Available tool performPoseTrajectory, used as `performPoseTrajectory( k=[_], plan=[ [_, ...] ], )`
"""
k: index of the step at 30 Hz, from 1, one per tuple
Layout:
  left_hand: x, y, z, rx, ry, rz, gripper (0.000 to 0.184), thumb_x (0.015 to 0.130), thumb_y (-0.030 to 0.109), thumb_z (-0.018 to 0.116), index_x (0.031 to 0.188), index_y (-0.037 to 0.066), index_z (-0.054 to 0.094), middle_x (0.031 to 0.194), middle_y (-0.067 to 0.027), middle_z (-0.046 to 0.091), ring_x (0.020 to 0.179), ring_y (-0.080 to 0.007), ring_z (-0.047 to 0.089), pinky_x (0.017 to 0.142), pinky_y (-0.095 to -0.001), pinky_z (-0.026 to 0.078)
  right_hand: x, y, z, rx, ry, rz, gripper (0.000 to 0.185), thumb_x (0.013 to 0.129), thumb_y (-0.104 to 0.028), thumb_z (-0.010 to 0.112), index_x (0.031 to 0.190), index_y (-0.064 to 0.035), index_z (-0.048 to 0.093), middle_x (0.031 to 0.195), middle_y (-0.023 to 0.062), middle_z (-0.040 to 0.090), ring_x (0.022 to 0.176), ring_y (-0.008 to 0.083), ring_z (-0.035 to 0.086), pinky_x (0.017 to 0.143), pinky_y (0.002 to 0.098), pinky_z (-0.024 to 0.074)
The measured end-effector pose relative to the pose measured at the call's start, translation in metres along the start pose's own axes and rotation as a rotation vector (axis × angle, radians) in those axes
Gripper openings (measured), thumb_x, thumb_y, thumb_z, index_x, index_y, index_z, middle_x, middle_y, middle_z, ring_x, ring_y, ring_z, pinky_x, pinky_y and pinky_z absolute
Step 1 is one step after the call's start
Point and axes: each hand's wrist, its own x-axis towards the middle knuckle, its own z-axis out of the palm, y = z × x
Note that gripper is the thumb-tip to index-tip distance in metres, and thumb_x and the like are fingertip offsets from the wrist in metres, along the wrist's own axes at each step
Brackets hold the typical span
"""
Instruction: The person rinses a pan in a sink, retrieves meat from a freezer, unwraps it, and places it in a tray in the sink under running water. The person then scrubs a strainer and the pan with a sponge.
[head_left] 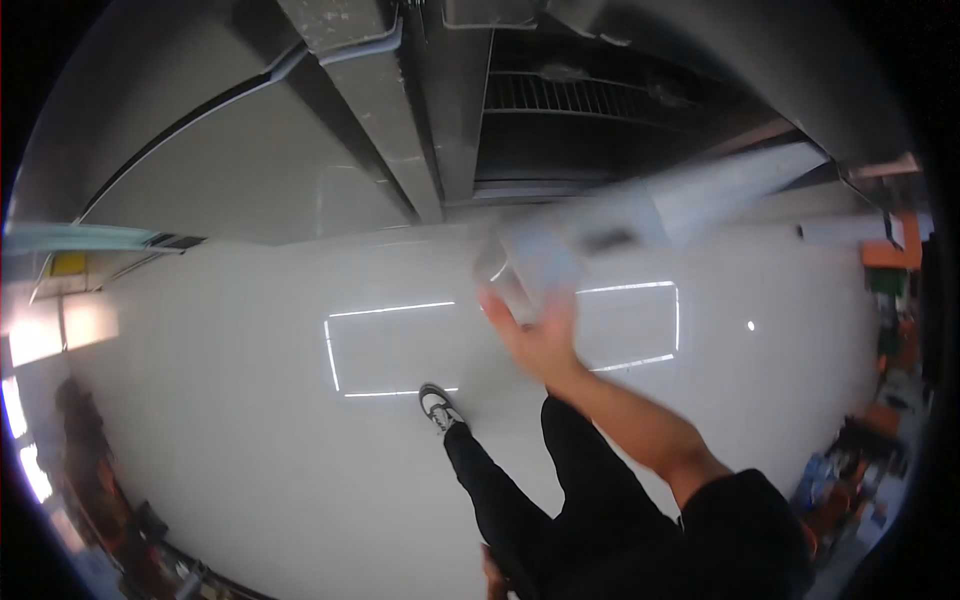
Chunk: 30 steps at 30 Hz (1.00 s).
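My right hand (545, 345) is stretched forward over the floor, its fingers closed around a blurred, partly clear and pale blue container (530, 265). The container is in front of the lower edge of an open steel cabinet (455, 120), beside a pale, motion-smeared panel (700, 195). Only a small part of my left hand (493, 575) shows, low beside my dark trouser leg; its fingers are mostly hidden.
Inside the cabinet is a wire rack (580, 97). The shiny floor (240, 350) reflects rectangular lights. One of my shoes (438, 406) shows near the middle. Cluttered items (835, 500) line the right edge, and a dark heap (90, 440) is at the left.
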Motion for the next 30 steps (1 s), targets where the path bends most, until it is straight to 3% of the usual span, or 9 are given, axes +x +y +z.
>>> performPoseTrajectory(
  k=[3,4,6,9,13,16,19,27,30],
  plan=[
    [0.049,0.074,-0.045,0.548,0.042,-0.258,0.077,0.079,0.072,0.039,0.13,0.015,0.045,0.125,-0.0144,0.05,0.106,-0.0302,0.051,0.083,-0.0413,0.04,-0.108,-0.044,-0.106,-0.122,-0.288,0.145,0.037,0.09,-0.022,0.057,0.118,0.0009,0.054,0.113,0.0069,0.061,0.105,0.0157,0.057,0.09,0.0259,0.0433],
    [0.036,0.112,-0.026,0.677,-0.103,-0.241,0.081,0.078,0.07,0.043,0.13,0.008,0.045,0.125,-0.0168,0.05,0.106,-0.0306,0.052,0.084,-0.0418,0.042,-0.148,-0.044,-0.137,-0.174,-0.275,0.251,0.037,0.088,-0.021,0.058,0.118,0.0007,0.054,0.113,0.0067,0.06,0.106,0.0159,0.056,0.091,0.0263,0.0421],
    [0.078,0.123,-0.046,1.061,-0.233,-0.157,0.085,0.075,0.067,0.053,0.126,0.0,0.045,0.123,-0.0218,0.05,0.103,-0.0336,0.054,0.086,-0.0431,0.043,-0.23,-0.029,-0.194,-0.227,-0.035,0.535,0.039,0.086,-0.019,0.061,0.119,0.0004,0.053,0.114,0.0062,0.059,0.107,0.0162,0.054,0.093,0.0272,0.0397],
    [0.081,0.163,-0.032,1.473,-0.02,-0.128,0.091,0.068,0.06,0.064,0.126,-0.006,0.04,0.119,-0.0245,0.049,0.1,-0.0373,0.056,0.087,-0.0441,0.044,-0.327,-0.008,-0.246,-0.159,0.469,0.82,0.043,0.081,-0.016,0.065,0.119,-0.0001,0.052,0.115,0.0055,0.057,0.109,0.0167,0.051,0.097,0.0284,0.036],
    [0.028,0.187,0.023,1.501,0.048,-0.095,0.093,0.064,0.063,0.066,0.117,-0.011,0.046,0.111,-0.0246,0.057,0.107,-0.0343,0.055,0.091,-0.0382,0.043,-0.368,0.016,-0.303,0.002,0.801,0.813,0.049,0.076,-0.012,0.07,0.119,-0.0008,0.05,0.116,0.0046,0.054,0.111,0.0174,0.048,0.101,0.0301,0.0312],
    [0.046,0.192,0.04,1.66,-0.05,-0.142,0.043,0.094,0.034,0.041,0.128,0.01,0.047,0.131,-0.0048,0.049,0.118,-0.0179,0.046,0.098,-0.0425,0.035,-0.375,0.044,-0.318,0.075,0.879,0.724,0.044,0.075,-0.008,0.068,0.116,-0.0009,0.052,0.116,0.004,0.053,0.112,0.0165,0.046,0.101,0.0302,0.0307],
    [0.038,0.192,0.079,1.722,0.07,-0.209,0.096,0.064,0.065,0.064,0.12,-0.012,0.044,0.113,-0.0255,0.056,0.109,-0.0341,0.054,0.092,-0.0382,0.042,-0.382,0.045,-0.336,0.079,0.919,0.846,0.044,0.075,-0.008,0.068,0.115,0.0008,0.053,0.117,0.0037,0.052,0.111,0.0165,0.046,0.101,0.03,0.0305],
    [0.07,0.166,0.111,1.888,0.12,-0.117,0.098,0.063,0.067,0.062,0.121,-0.01,0.044,0.106,-0.0221,0.06,0.108,-0.0329,0.055,0.092,-0.0394,0.042,-0.463,0.085,-0.402,0.239,0.923,0.786,0.045,0.078,-0.016,0.069,0.116,0.0012,0.053,0.117,0.0059,0.052,0.108,0.0171,0.047,0.096,0.0318,0.0345],
    [0.085,0.179,0.149,1.86,-0.009,-0.281,0.104,0.061,0.067,0.064,0.125,-0.01,0.039,0.114,-0.0246,0.055,0.113,-0.0346,0.051,0.095,-0.0392,0.04,-0.494,0.097,-0.421,-0.389,0.818,0.806,0.024,0.08,-0.023,0.06,0.067,-0.0034,0.06,0.081,0.0116,0.062,0.071,0.0249,0.059,0.058,0.0327,0.0509]
  ],
)
